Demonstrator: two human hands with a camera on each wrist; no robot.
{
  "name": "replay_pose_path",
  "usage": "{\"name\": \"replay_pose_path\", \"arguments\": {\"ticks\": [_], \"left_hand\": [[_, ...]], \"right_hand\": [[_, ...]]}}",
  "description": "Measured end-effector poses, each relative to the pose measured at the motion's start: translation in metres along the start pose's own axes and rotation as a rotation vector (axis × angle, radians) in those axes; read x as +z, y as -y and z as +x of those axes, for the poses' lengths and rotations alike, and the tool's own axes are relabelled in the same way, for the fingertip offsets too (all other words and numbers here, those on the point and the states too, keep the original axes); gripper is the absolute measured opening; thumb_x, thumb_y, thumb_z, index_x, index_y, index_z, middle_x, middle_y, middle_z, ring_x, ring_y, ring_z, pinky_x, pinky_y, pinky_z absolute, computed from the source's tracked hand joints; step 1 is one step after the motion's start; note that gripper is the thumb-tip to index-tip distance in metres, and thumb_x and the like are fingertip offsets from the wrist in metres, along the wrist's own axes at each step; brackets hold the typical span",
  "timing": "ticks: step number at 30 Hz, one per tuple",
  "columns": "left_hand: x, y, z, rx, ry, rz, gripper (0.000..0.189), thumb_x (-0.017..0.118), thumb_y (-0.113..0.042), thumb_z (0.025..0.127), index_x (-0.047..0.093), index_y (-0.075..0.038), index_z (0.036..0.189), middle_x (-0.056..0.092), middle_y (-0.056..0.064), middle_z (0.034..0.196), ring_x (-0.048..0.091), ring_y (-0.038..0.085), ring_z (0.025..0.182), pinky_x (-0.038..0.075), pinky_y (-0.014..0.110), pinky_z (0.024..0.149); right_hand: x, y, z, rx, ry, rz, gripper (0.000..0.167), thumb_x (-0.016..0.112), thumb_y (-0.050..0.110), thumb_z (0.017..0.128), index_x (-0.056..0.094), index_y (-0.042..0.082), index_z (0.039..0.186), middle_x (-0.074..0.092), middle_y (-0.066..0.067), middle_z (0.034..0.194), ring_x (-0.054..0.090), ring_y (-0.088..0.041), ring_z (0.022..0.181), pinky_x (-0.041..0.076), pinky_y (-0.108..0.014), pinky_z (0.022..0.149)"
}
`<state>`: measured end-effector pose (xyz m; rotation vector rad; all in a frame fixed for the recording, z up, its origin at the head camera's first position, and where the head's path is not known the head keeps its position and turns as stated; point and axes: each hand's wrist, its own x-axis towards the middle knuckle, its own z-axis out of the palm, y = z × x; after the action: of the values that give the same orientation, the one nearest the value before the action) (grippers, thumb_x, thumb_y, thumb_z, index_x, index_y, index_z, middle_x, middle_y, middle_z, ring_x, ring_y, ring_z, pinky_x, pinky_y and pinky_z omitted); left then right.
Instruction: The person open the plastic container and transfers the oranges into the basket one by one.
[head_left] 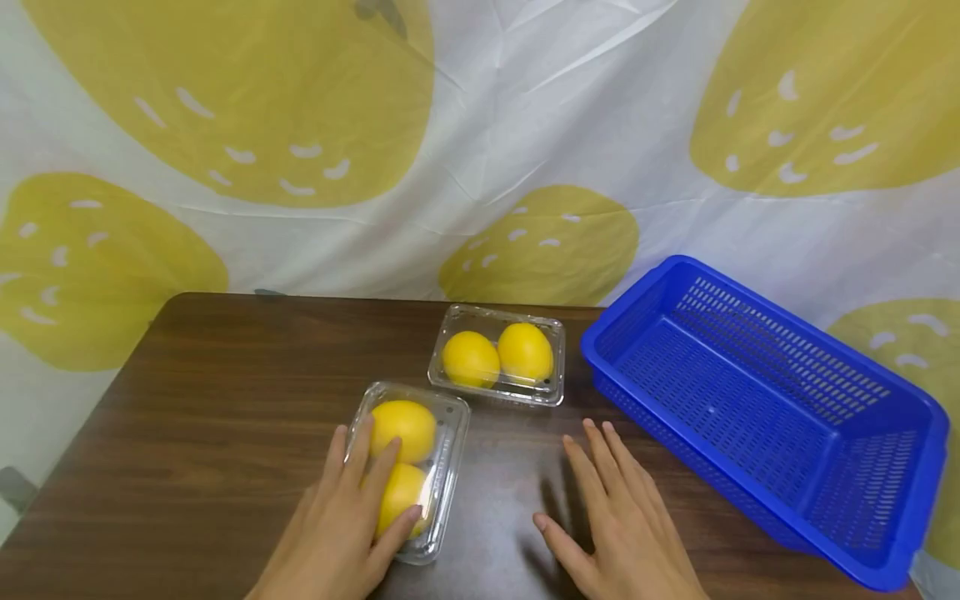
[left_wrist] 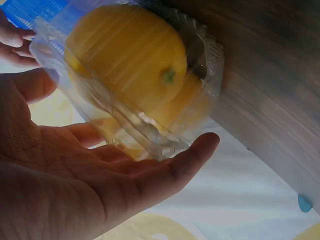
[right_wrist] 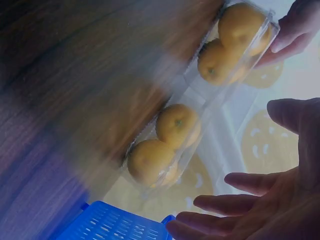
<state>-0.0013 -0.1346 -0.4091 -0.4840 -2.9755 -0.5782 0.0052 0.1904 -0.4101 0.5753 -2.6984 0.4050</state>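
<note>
A clear plastic fruit box (head_left: 453, 442) with two yellow-orange oranges (head_left: 403, 429) lies on the table, its long side running front to back. My left hand (head_left: 337, 512) rests over its left side, fingers spread and thumb across the lid. In the left wrist view the fingers look lightly bent along the clear plastic (left_wrist: 100, 107). To the right, my right hand (head_left: 618, 521) hovers above the table with fingers spread, holding nothing. Behind both hands sits a second clear box (head_left: 558, 367) with two similar oranges (head_left: 525, 352), apart from either hand.
A blue perforated plastic basket (head_left: 727, 400) stands at an angle on the right, with no fruit in it. The dark brown wooden table (head_left: 195, 450) ends at a white cloth (head_left: 480, 150) with large yellow shapes.
</note>
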Motion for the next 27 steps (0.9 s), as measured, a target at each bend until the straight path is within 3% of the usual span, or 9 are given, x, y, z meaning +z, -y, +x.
{"name": "replay_pose_path", "arguments": {"ticks": [5, 12, 20, 27], "left_hand": [[0.004, -0.002, -0.007, 0.031, 0.005, -0.041, 0.076, 0.080, -0.046, 0.099, 0.056, -0.007, 0.160, 0.034, 0.029, 0.174, 0.036, 0.063, 0.153, 0.059, 0.076, 0.086], [0.011, -0.006, -0.015, 0.107, -0.060, -0.003, 0.073, 0.082, -0.044, 0.097, 0.060, -0.005, 0.155, 0.039, 0.033, 0.169, 0.040, 0.064, 0.149, 0.063, 0.069, 0.079], [0.020, -0.011, -0.023, 0.096, 0.005, -0.047, 0.075, 0.079, -0.046, 0.099, 0.057, -0.004, 0.157, 0.034, 0.034, 0.171, 0.033, 0.067, 0.151, 0.063, 0.071, 0.081], [0.040, -0.015, -0.033, 0.116, -0.037, -0.097, 0.077, 0.078, -0.049, 0.099, 0.057, -0.004, 0.158, 0.029, 0.032, 0.174, 0.030, 0.067, 0.152, 0.065, 0.064, 0.075]], "right_hand": [[0.000, 0.003, -0.002, 0.028, 0.041, 0.007, 0.081, 0.078, 0.052, 0.097, 0.056, 0.004, 0.159, 0.046, -0.020, 0.170, 0.046, -0.043, 0.154, 0.050, -0.070, 0.111], [0.005, 0.008, -0.006, 0.010, 0.070, 0.052, 0.073, 0.082, 0.042, 0.096, 0.061, 0.003, 0.154, 0.059, -0.020, 0.159, 0.058, -0.043, 0.144, 0.055, -0.066, 0.106], [0.015, 0.019, -0.015, -0.008, 0.121, 0.126, 0.065, 0.080, 0.046, 0.099, 0.066, 0.007, 0.150, 0.068, -0.012, 0.150, 0.067, -0.034, 0.135, 0.060, -0.056, 0.103], [0.024, 0.030, -0.021, 0.086, 0.291, 0.286, 0.067, 0.075, 0.055, 0.101, 0.064, 0.013, 0.151, 0.075, -0.003, 0.134, 0.073, -0.024, 0.117, 0.065, -0.050, 0.090]]}}
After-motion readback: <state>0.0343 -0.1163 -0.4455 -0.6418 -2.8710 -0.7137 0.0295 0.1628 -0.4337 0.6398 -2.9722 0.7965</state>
